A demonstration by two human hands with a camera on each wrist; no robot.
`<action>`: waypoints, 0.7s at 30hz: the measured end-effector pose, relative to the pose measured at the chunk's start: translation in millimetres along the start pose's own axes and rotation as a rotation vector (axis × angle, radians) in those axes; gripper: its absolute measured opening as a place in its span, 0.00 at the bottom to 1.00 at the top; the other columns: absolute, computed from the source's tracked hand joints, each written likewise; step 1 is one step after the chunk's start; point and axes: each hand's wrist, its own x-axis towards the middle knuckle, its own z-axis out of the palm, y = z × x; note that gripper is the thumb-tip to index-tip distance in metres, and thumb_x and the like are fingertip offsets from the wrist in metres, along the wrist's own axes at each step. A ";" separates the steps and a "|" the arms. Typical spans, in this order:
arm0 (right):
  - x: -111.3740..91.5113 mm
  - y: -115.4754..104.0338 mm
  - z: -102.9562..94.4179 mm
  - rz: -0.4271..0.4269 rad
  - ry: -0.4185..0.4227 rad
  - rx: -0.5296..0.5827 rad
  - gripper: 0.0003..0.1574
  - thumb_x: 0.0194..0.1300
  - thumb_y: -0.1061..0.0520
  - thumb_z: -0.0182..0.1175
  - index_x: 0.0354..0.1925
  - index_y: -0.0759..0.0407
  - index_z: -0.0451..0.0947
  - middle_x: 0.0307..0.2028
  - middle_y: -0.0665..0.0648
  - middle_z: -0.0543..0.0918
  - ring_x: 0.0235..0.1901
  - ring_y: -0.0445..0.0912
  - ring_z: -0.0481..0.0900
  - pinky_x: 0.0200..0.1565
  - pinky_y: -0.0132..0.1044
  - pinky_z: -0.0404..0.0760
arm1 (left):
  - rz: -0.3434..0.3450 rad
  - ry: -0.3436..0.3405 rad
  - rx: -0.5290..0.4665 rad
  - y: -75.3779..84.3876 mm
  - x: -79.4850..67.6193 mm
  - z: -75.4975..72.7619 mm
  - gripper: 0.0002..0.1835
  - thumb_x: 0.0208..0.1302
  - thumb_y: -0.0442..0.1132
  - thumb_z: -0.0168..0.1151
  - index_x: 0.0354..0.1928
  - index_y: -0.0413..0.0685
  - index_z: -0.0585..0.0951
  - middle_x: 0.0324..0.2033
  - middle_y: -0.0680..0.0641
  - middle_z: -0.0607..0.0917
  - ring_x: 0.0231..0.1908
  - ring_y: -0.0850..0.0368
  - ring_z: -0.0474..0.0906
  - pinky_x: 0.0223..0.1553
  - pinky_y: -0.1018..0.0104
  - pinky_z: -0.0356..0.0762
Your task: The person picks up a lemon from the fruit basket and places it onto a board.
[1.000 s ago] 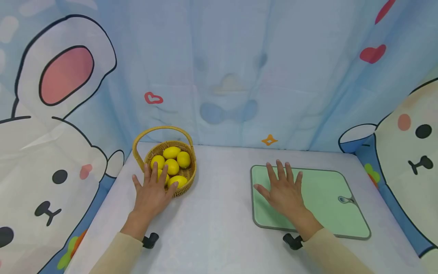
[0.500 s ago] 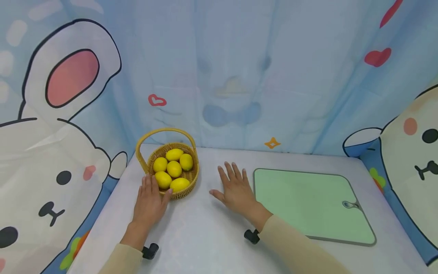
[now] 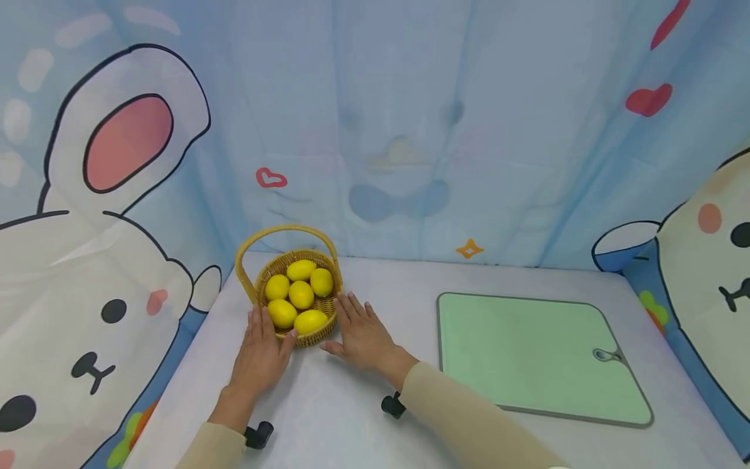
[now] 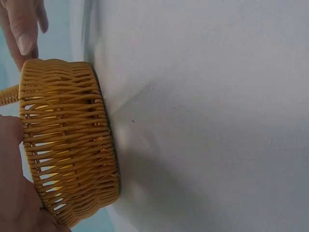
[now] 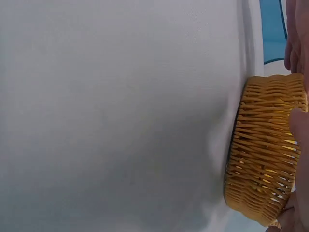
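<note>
A wicker basket (image 3: 315,337) with a tall arched handle (image 3: 285,228) holds several yellow lemons (image 3: 301,295) at the back left of the table. My left hand (image 3: 258,358) lies along the basket's left front side, fingers straight and thumb at the front rim. On the opposite side, my right hand (image 3: 364,339) has its extended fingertips right at the right rim, thumb spread toward the front. Seen from the left wrist, the woven wall of the basket (image 4: 72,140) stands between both hands. The right wrist view shows the same basket (image 5: 263,150), with yellow through its gaps.
A pale green cutting board (image 3: 527,352) with a grey edge lies flat on the right of the white-covered table (image 3: 375,430). Behind the table hangs a blue curtain (image 3: 398,117) printed with cartoon animals.
My right hand has swept left from over the cutting board to the basket's right side. The left hand has drawn its fingers together and settled against the basket's left side.
</note>
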 end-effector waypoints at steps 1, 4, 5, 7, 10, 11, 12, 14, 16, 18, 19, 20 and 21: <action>0.4 -0.4 0.3 0.003 -0.004 -0.008 0.60 0.77 0.25 0.50 0.85 0.61 0.45 0.86 0.59 0.45 0.85 0.55 0.42 0.82 0.59 0.51 | -0.003 0.000 -0.003 0.1 -0.3 0.6 0.52 0.82 0.67 0.38 0.82 0.30 0.36 0.83 0.30 0.32 0.83 0.32 0.31 0.82 0.39 0.41; -0.3 -0.4 -1.1 0.011 -0.004 -0.042 0.59 0.78 0.25 0.49 0.85 0.60 0.46 0.85 0.59 0.47 0.85 0.55 0.43 0.82 0.59 0.52 | -0.002 0.005 -0.009 1.5 -0.6 2.0 0.52 0.82 0.67 0.39 0.82 0.30 0.37 0.83 0.30 0.33 0.83 0.32 0.33 0.82 0.38 0.42; -1.5 0.3 -1.2 0.010 0.002 -0.052 0.59 0.78 0.25 0.50 0.85 0.61 0.47 0.85 0.59 0.48 0.85 0.55 0.44 0.81 0.59 0.53 | 0.002 0.006 -0.010 2.5 -0.9 2.4 0.52 0.82 0.67 0.39 0.82 0.30 0.37 0.83 0.30 0.34 0.83 0.32 0.33 0.82 0.38 0.42; -6.5 2.2 -2.6 0.014 0.016 -0.060 0.59 0.77 0.26 0.51 0.84 0.62 0.49 0.85 0.60 0.50 0.84 0.56 0.46 0.81 0.60 0.55 | 0.014 0.003 -0.011 6.5 -1.7 3.2 0.52 0.82 0.66 0.41 0.83 0.30 0.38 0.83 0.30 0.35 0.83 0.33 0.33 0.82 0.39 0.43; -20.9 6.0 -4.3 0.035 0.040 -0.052 0.59 0.76 0.27 0.54 0.83 0.64 0.51 0.84 0.62 0.52 0.84 0.57 0.48 0.80 0.61 0.56 | 0.049 -0.003 -0.009 15.4 -4.5 5.6 0.52 0.82 0.65 0.45 0.82 0.29 0.40 0.83 0.30 0.36 0.83 0.32 0.35 0.81 0.38 0.45; -27.1 7.1 -5.1 0.043 0.048 -0.046 0.59 0.76 0.27 0.55 0.83 0.64 0.52 0.84 0.62 0.53 0.84 0.57 0.48 0.80 0.61 0.57 | 0.063 -0.001 -0.003 18.7 -6.1 6.7 0.51 0.82 0.64 0.46 0.82 0.29 0.41 0.83 0.30 0.37 0.83 0.32 0.36 0.81 0.38 0.46; -33.4 8.0 -6.2 0.051 0.058 -0.038 0.59 0.76 0.28 0.57 0.83 0.65 0.53 0.84 0.62 0.53 0.84 0.58 0.49 0.80 0.62 0.57 | 0.079 0.007 -0.001 22.1 -7.7 8.3 0.51 0.82 0.64 0.47 0.82 0.29 0.42 0.83 0.29 0.38 0.83 0.32 0.37 0.81 0.37 0.47; -46.7 10.3 -6.8 0.066 0.079 -0.024 0.58 0.75 0.29 0.58 0.82 0.65 0.54 0.83 0.63 0.54 0.83 0.59 0.50 0.79 0.63 0.58 | 0.108 0.021 0.010 28.7 -11.5 12.3 0.51 0.81 0.63 0.49 0.82 0.28 0.44 0.83 0.29 0.40 0.83 0.32 0.40 0.80 0.37 0.51; -60.7 13.3 -6.5 0.078 0.101 -0.010 0.58 0.75 0.30 0.60 0.82 0.67 0.56 0.83 0.64 0.55 0.83 0.60 0.51 0.79 0.63 0.58 | 0.143 0.034 0.022 35.8 -15.8 17.1 0.50 0.81 0.63 0.50 0.82 0.28 0.47 0.83 0.29 0.42 0.83 0.32 0.42 0.80 0.37 0.53; -75.0 16.4 -6.2 0.093 0.119 0.000 0.58 0.75 0.31 0.61 0.81 0.68 0.57 0.82 0.65 0.56 0.83 0.60 0.52 0.78 0.64 0.59 | 0.177 0.046 0.024 43.2 -20.6 22.7 0.50 0.81 0.62 0.51 0.82 0.27 0.49 0.83 0.29 0.45 0.82 0.31 0.44 0.79 0.37 0.56; -82.3 18.4 -5.6 0.101 0.125 0.001 0.57 0.74 0.31 0.61 0.81 0.68 0.57 0.82 0.66 0.56 0.83 0.61 0.52 0.78 0.64 0.59 | 0.190 0.041 0.030 47.2 -23.0 25.3 0.50 0.81 0.62 0.51 0.82 0.27 0.49 0.83 0.29 0.45 0.83 0.32 0.44 0.79 0.38 0.56; -89.6 20.5 -5.2 0.106 0.139 0.007 0.57 0.74 0.31 0.62 0.80 0.68 0.58 0.82 0.66 0.57 0.82 0.61 0.53 0.78 0.65 0.60 | 0.205 0.041 0.030 51.5 -25.7 27.7 0.49 0.81 0.62 0.51 0.81 0.27 0.50 0.83 0.29 0.45 0.83 0.33 0.44 0.79 0.38 0.56; -97.0 22.4 -4.8 0.116 0.141 0.007 0.57 0.74 0.32 0.63 0.80 0.68 0.59 0.82 0.66 0.57 0.82 0.61 0.53 0.78 0.65 0.60 | 0.217 0.036 0.033 55.8 -27.9 30.2 0.49 0.81 0.63 0.50 0.81 0.27 0.50 0.83 0.29 0.45 0.83 0.33 0.44 0.80 0.39 0.56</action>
